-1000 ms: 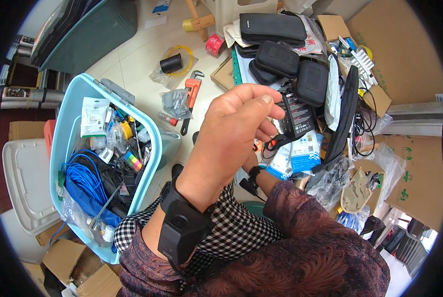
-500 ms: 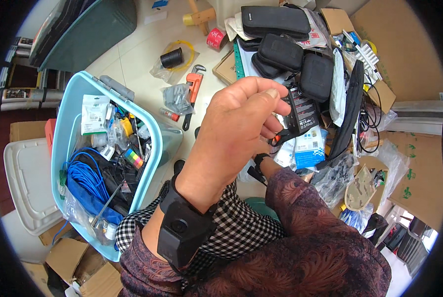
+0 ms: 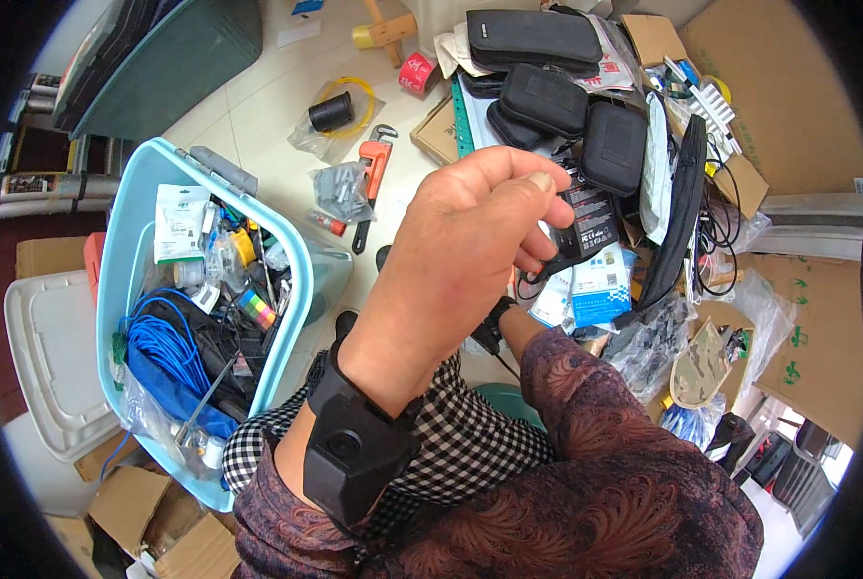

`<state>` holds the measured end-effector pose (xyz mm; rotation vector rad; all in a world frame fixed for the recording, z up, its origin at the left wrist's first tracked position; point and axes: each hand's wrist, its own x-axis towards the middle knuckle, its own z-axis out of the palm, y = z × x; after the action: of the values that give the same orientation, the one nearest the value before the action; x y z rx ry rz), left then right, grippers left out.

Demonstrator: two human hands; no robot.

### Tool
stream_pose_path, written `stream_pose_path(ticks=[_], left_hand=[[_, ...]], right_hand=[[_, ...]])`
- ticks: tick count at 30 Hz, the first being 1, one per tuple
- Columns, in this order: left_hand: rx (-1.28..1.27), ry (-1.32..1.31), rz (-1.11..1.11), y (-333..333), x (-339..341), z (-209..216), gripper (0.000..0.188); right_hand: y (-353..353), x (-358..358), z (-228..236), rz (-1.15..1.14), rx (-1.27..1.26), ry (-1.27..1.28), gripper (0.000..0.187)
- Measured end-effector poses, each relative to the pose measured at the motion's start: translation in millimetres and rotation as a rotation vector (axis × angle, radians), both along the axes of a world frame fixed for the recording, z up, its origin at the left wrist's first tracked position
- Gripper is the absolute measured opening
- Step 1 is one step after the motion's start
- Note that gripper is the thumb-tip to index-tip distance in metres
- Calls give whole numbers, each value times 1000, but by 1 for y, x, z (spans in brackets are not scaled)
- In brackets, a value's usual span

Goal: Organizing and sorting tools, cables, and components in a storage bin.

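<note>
— Hands first: what is their condition?

— Left hand (image 3: 479, 217) raised mid-view, fingers curled and narrow, thumb near the index finger. Whether anything thin sits in that pinch cannot be told. Right hand largely hidden behind it; only the right wrist (image 3: 523, 326) shows plainly, at five o'clock from the left hand. Its grip cannot be determined.

— Nearest articles?

— Black printed package (image 3: 597, 217) at three o'clock, just beyond the left hand; contact unconfirmed. Blue-and-white packets (image 3: 603, 291) at four o'clock.

— Which step is in hand?

— In my judgement, close handwork with both hands near that package; the exact point of work is out of sight.

— And the next move calls for what?

— Judged from this view, a sure hold on whatever lies behind the left hand, and fingers kept clear of the packets.

— Farther out?

— Hard-shell zip case (image 3: 615, 150) at two o'clock, among other black cases (image 3: 544, 100). Red tape roll (image 3: 417, 73) at eleven. Orange pipe wrench (image 3: 375, 166) at ten, beside a bag of grey fittings (image 3: 342, 189). Pale-blue storage bin (image 3: 303, 289) between eight and nine, filled with mixed items including coiled blue cable (image 3: 168, 343).
</note>
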<state>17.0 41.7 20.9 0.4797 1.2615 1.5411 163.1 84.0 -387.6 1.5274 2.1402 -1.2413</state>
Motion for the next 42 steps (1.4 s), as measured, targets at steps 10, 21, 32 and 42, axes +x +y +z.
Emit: stream_pose_path(ticks=[10,21,32,42], left_hand=[[-37,-4,-7,2,-1,4,28],[-41,-10,12,3,-1,-5,27],[-149,4,69,-18,-12,-31,22],[-274,793,-91,-29,0,-71,39]], right_hand=[[25,-10,-7,48,-284,-96,44],[29,7,-23,74,-251,106,33],[44,30,113,-44,-791,256,22],[52,72,280,-174,-1079,649,37]])
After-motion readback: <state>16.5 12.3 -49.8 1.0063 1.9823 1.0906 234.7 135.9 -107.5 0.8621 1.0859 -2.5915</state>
